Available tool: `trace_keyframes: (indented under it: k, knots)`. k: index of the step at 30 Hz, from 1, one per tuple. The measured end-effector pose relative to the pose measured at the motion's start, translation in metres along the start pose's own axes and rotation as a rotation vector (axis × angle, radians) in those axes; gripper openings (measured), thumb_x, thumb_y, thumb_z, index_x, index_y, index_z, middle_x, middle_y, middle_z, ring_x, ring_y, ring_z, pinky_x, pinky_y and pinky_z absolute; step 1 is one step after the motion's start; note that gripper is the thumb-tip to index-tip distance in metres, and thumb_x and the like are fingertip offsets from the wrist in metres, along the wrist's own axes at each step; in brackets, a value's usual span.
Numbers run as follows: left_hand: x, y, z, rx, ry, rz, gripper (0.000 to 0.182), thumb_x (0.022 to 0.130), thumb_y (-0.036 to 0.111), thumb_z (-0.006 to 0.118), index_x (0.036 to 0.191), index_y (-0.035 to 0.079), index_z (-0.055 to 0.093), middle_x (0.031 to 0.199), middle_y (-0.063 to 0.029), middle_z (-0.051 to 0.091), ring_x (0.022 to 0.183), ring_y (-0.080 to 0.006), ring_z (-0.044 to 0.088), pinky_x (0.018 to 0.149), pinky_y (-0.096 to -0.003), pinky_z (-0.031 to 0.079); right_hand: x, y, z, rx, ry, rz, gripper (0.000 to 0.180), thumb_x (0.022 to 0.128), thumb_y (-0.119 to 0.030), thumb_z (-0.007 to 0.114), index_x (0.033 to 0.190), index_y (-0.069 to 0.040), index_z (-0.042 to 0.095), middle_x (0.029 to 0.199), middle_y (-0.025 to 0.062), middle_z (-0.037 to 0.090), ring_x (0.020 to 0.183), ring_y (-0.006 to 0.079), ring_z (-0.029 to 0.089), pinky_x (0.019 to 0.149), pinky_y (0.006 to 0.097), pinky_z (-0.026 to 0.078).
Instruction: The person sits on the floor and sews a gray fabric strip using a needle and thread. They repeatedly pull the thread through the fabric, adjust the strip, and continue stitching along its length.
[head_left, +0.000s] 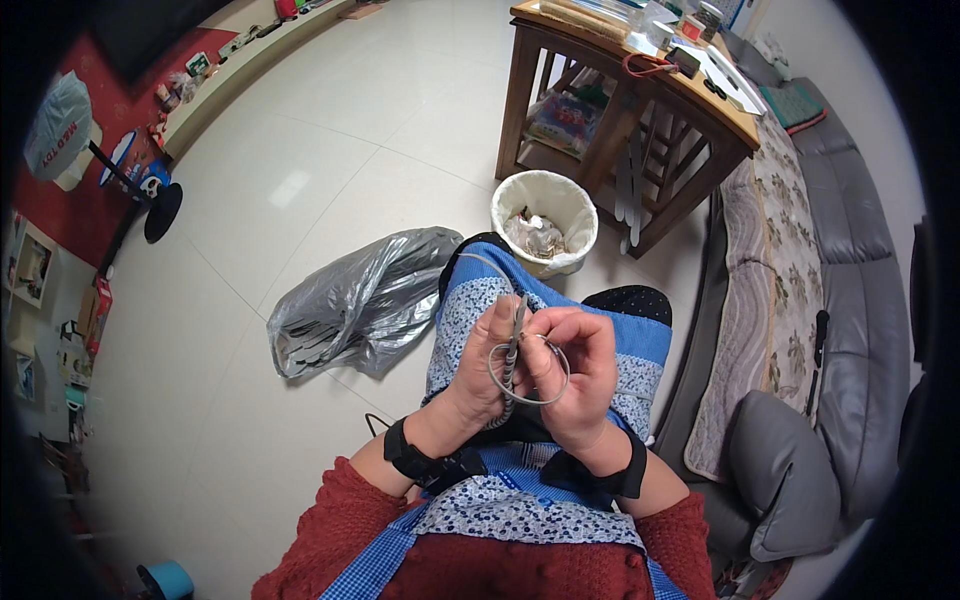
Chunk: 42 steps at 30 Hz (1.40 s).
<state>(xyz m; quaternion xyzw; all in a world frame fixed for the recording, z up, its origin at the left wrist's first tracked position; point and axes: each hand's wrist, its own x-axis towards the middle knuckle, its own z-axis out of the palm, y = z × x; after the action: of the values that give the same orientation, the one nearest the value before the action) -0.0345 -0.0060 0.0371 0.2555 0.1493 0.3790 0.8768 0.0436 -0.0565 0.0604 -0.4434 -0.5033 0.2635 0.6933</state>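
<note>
Both my hands meet above my lap, over a blue patterned apron. My left hand grips a narrow grey strip that stands nearly upright, with grey cord wound in close coils along its lower part. Fingertips of my right hand pinch the cord near the strip, at the top of a loose round loop. Another length of cord arches from the hands up over my knee. What the strip is made of I cannot tell, and its lower end is partly hidden by my hands.
A lined waste bin stands just beyond my knees. Left of my legs lies a grey plastic bag with flat strips inside. A wooden table holding jars and scissors is at the upper right, beside a grey sofa.
</note>
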Motion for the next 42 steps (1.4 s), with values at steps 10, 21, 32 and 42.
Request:
trace_keyframes:
  k: [10, 21, 32, 42]
  knots:
    - [0.003, 0.003, 0.0, 0.128, -0.03, 0.081, 0.037, 0.085, 0.043, 0.046, 0.075, 0.008, 0.048, 0.056, 0.0004, 0.049, 0.038, -0.005, 0.044, 0.031, -0.0164, 0.034, 0.004, -0.009, -0.009, 0.284, -0.001, 0.227, 0.02, 0.08, 0.0, 0.056, 0.089, -0.002, 0.038, 0.09, 0.0115, 0.053, 0.064, 0.0113, 0.053, 0.052, 0.0207, 0.047]
    - [0.008, 0.009, 0.0, 0.47, 0.055, 0.355, 0.029, 0.087, 0.027, 0.051, 0.073, 0.002, 0.05, 0.057, -0.0005, 0.05, 0.044, -0.0048, 0.046, 0.039, -0.0182, 0.036, 0.022, -0.006, -0.047, -0.023, -0.032, 0.276, 0.026, 0.08, -0.003, 0.054, 0.104, 0.0, 0.045, 0.094, 0.0078, 0.054, 0.081, 0.0115, 0.053, 0.075, 0.0247, 0.045]
    - [0.021, -0.012, 0.019, 1.042, 0.159, 0.552, 0.028, 0.081, 0.015, 0.059, 0.06, -0.002, 0.05, 0.048, -0.008, 0.041, 0.041, -0.0113, 0.036, 0.04, -0.0265, 0.03, 0.026, -0.035, -0.062, -1.092, -0.301, -0.369, 0.014, 0.066, -0.001, 0.06, 0.078, -0.001, 0.054, 0.072, 0.0102, 0.054, 0.065, 0.0251, 0.054, 0.058, 0.0322, 0.045]
    - [0.03, -0.019, 0.022, 1.174, 0.122, 0.487, 0.033, 0.082, 0.018, 0.056, 0.058, -0.002, 0.047, 0.047, -0.0104, 0.039, 0.04, -0.0141, 0.032, 0.039, -0.0285, 0.03, 0.028, -0.032, -0.072, -1.376, -0.605, -0.585, 0.011, 0.062, -0.007, 0.053, 0.07, 0.0, 0.052, 0.065, 0.0068, 0.047, 0.06, 0.0187, 0.048, 0.054, 0.0288, 0.038]
